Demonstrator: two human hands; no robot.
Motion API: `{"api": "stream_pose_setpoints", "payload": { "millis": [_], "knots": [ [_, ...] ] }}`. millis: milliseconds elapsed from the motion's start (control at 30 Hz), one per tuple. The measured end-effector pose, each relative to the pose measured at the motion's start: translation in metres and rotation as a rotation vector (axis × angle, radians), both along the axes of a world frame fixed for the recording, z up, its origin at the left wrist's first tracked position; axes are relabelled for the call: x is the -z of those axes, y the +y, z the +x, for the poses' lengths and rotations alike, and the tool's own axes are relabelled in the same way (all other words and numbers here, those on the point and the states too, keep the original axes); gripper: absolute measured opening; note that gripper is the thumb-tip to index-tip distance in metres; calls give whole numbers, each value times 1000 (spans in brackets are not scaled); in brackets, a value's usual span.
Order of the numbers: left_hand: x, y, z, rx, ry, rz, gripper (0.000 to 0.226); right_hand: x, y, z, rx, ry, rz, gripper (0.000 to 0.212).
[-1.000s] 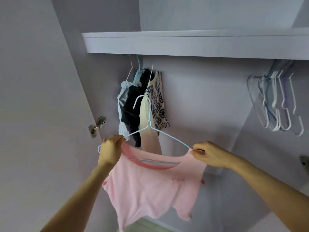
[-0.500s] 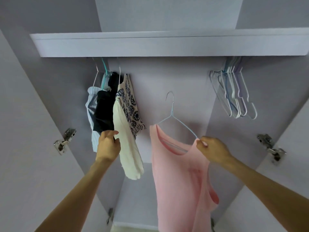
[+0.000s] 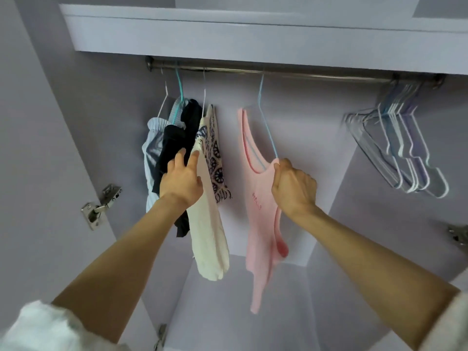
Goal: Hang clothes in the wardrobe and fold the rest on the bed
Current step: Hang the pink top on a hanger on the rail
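Note:
A pink top (image 3: 260, 211) hangs on a light blue wire hanger (image 3: 264, 117) whose hook sits over the metal rail (image 3: 291, 75). My right hand (image 3: 293, 184) grips the top's near shoulder and the hanger end. To the left hang a cream garment (image 3: 209, 236), a patterned piece (image 3: 215, 158), a dark garment (image 3: 174, 143) and a pale blue one (image 3: 149, 148). My left hand (image 3: 181, 177) presses against the cream and dark garments with its fingers spread.
A bunch of bare hangers (image 3: 400, 145) hangs at the rail's right end. A shelf (image 3: 228, 31) runs above the rail. Door hinges (image 3: 100, 206) sit on the left wall and on the right wall (image 3: 458, 235).
The hanger with the pink top went up and its hook now rests on the rail. My left hand let go of the top and moved onto the hung clothes at the left.

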State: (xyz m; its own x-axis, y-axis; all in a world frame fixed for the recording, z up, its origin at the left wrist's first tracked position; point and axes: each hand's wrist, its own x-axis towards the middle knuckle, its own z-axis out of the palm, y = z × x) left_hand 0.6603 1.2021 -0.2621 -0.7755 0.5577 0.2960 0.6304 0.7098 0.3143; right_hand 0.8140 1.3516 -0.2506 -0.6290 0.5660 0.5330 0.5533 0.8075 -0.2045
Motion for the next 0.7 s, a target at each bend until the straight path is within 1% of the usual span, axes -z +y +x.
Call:
{"api": "stream_pose_setpoints", "payload": {
  "millis": [100,233,400,533,600,700],
  "knots": [
    [-3,8,-12,20,-25,-40,64,-16,7,-33,-3,-6,36,23],
    [0,20,-20,56,-54,-33,65,-29,15,-71,-12,-70,-5,22],
    [4,37,-27,44,-32,-64,61,-22,19,-105,-33,-128,-90,24],
    [12,41,-27,15,-28,-27,62,-19,19,-116,-77,-208,-106,26],
    [14,39,-28,8,-17,-30,61,-18,16,-120,-102,-203,-148,26],
    [15,31,-29,9,-45,-35,59,-13,4,-117,-143,-129,-241,26]
  ]
}}
